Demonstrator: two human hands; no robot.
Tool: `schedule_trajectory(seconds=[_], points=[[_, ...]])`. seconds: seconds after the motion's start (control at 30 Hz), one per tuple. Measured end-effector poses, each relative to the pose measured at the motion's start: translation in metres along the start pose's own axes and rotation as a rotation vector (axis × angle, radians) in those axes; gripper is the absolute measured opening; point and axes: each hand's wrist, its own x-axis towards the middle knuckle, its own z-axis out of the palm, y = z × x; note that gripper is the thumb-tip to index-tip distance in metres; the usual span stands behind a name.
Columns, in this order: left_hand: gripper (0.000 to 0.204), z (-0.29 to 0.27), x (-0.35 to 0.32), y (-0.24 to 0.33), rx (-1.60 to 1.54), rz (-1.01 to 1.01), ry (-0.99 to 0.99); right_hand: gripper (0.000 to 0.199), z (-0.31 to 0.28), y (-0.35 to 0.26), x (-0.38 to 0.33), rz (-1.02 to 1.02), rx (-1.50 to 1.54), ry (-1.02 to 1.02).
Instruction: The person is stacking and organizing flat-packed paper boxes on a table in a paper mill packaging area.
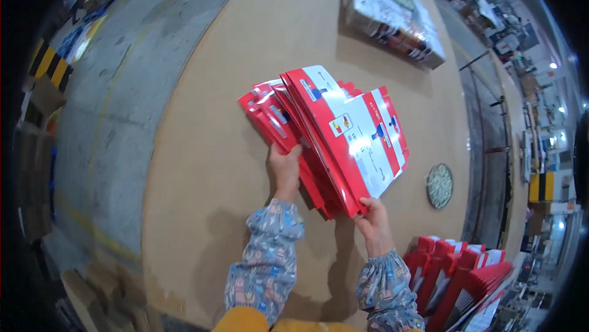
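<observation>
A stack of flat, unfolded red-and-white printed cartons [359, 126] is held tilted above the middle of the tan table. My left hand [286, 169] grips the stack's left side, thumb over the red edge. At the near corner my right hand [373, 218] pinches the cartons between thumb and fingers. The sheets fan apart slightly along the left, where several glossy red layers [270, 114] show. Both forearms wear patterned grey-blue sleeves. The fingers beneath the stack are hidden.
A plastic-wrapped white bundle [392, 16] lies at the table's far right. A round, pale green patterned disc [439, 185] rests near the right edge. More red-and-white cartons [460, 277] stand packed at the lower right. Beyond the table's left edge is grey floor [123, 99].
</observation>
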Motion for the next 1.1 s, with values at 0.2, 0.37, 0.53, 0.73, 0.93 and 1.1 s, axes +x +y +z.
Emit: schedule_trajectory(seconds=[0.2, 0.37, 0.53, 0.73, 0.93, 1.1], points=[[0.045, 0.014, 0.007, 0.076, -0.314, -0.309, -0.150, 0.047, 0.054, 0.005, -0.030, 0.157, -0.218, 0.129], [0.063, 0.023, -0.018, 0.080, -0.114, -0.307, -0.256, 0.046, 0.029, 0.020, -0.029, 0.206, -0.218, 0.120], [0.051, 0.009, -0.035, 0.070, -0.069, -0.293, -0.164, 0.040, 0.020, 0.043, -0.056, 0.291, -0.370, 0.067], [0.058, -0.084, -0.073, 0.098, -0.033, -0.261, -0.216, 0.042, -0.005, 0.037, -0.141, 0.258, -1.149, -0.233], [0.103, -0.124, -0.163, 0.148, -0.140, -0.073, -0.677, 0.088, 0.068, -0.013, -0.193, -1.095, -1.747, -0.135], [0.103, -0.201, -0.208, 0.144, 0.248, 0.208, -0.883, 0.101, 0.062, 0.022, -0.241, -1.304, -2.185, -0.232]])
